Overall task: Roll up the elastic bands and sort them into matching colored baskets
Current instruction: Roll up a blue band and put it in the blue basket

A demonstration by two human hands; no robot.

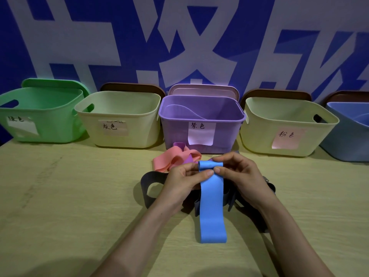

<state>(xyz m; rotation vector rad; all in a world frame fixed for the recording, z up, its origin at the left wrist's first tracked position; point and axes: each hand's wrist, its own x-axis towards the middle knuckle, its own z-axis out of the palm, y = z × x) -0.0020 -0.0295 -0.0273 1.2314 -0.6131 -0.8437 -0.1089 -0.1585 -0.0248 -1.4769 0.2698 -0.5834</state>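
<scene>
A blue elastic band lies lengthwise on the table, its far end folded over into the start of a roll. My left hand and my right hand pinch that rolled end from either side, thumbs on top. Under the hands lie dark grey bands. A pink band and a purple band lie just beyond. Along the wall stand a green basket, a cream basket labelled grey, a purple basket, a cream basket labelled pink and a blue basket.
The wooden table stretches to the left and right of the band pile. Basket lids lean against the blue and white wall behind the baskets. A pale band lies inside the purple basket.
</scene>
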